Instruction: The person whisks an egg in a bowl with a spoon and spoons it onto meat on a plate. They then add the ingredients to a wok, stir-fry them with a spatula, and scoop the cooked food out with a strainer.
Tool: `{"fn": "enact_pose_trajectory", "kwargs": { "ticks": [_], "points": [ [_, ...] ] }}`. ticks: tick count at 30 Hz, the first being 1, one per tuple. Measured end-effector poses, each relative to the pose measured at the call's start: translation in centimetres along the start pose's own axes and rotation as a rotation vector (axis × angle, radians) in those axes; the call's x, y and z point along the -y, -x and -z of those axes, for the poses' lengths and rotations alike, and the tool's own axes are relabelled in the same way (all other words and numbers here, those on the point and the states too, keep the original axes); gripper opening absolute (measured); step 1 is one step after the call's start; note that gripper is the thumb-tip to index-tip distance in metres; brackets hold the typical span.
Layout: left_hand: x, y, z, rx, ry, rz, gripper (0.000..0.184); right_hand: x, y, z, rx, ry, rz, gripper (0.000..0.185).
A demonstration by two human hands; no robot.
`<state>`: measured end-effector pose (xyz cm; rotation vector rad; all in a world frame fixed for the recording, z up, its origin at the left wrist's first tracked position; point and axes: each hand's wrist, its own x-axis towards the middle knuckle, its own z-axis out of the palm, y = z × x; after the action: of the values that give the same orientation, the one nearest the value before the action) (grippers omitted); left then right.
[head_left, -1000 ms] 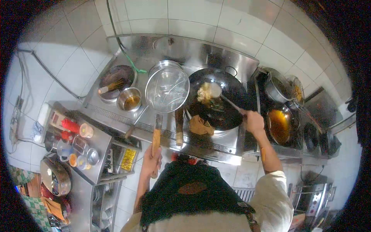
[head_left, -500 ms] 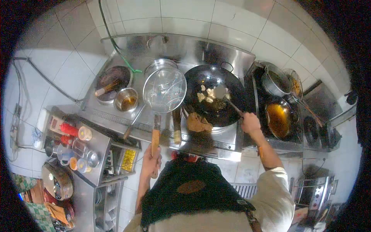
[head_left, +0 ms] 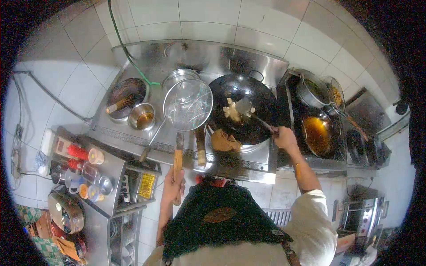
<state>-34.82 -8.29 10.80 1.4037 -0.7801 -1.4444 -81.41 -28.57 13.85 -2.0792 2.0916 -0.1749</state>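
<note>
Food pieces (head_left: 231,111), pale and loosely bunched, lie in your dark wok (head_left: 262,95), left of its middle in the head view. Your right hand (head_left: 285,138) is wrapped around the handle end of the ladle (head_left: 243,106), fingers closed; its bowl sits among the food, and the handle slants back over the wok's right side to you. Your left hand (head_left: 174,184) grips the wooden handle of the strainer (head_left: 188,104), fingers curled around it. The round mesh is left of the wok and partly covers a metal container (head_left: 179,76); you can't tell whether the two touch.

A brown cloth (head_left: 225,141) lies at the wok's near left edge, with a wooden-ended tool (head_left: 201,150) just left of it. Further left are a small pot (head_left: 142,117) with amber liquid and a pan (head_left: 133,88) holding a whisk (head_left: 119,103). Right of the wok, another pan (head_left: 317,136) holds amber liquid, near a metal pot (head_left: 313,95).
</note>
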Motion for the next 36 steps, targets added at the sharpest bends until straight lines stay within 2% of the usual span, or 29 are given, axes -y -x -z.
{"fn": "enact_pose_trajectory", "kwargs": {
  "ticks": [6,10,12,13,17,20,22,25,29,32,34,36],
  "points": [
    [-0.5,0.4,-0.4,0.011,0.001,0.020,0.025,1.6,0.6,1.1,-0.005,0.173,-0.060,0.030],
    [-0.3,0.3,0.1,0.006,-0.038,0.016,0.025,1.6,1.5,4.1,0.073,0.175,0.078,0.030],
    [-0.7,0.8,-0.1,-0.022,-0.058,0.008,0.026,1.7,2.0,4.9,-0.032,0.256,0.015,0.031],
    [-0.9,0.9,-0.2,-0.046,-0.078,0.000,0.026,0.4,1.3,3.7,-0.075,0.170,0.020,0.033],
    [-0.2,0.3,-0.2,-0.047,-0.041,-0.005,0.027,0.0,0.8,2.3,-0.096,0.139,0.033,0.033],
    [0.0,0.0,-0.4,-0.044,-0.044,-0.008,0.028,1.5,1.2,2.0,0.000,0.063,0.004,0.033],
    [-0.1,0.0,-0.6,-0.022,-0.033,-0.017,0.027,2.8,1.8,2.7,0.021,0.106,-0.056,0.034],
    [0.4,-0.2,-0.3,-0.018,-0.055,0.000,0.027,-0.1,0.3,-0.7,-0.025,0.265,-0.002,0.031],
    [-0.1,0.1,-0.5,-0.028,-0.054,-0.011,0.028,0.1,2.7,3.6,0.050,0.262,0.016,0.029],
    [-0.1,0.2,-0.4,-0.034,-0.092,-0.005,0.028,0.9,4.1,7.5,0.000,0.255,0.079,0.035],
    [-0.6,0.6,-0.7,-0.067,-0.089,-0.005,0.029,1.0,4.0,8.6,-0.060,0.289,-0.026,0.029],
    [-0.7,0.5,-0.7,-0.052,-0.093,0.012,0.029,-1.0,2.7,7.2,-0.132,0.238,0.015,0.025]
  ]
}}
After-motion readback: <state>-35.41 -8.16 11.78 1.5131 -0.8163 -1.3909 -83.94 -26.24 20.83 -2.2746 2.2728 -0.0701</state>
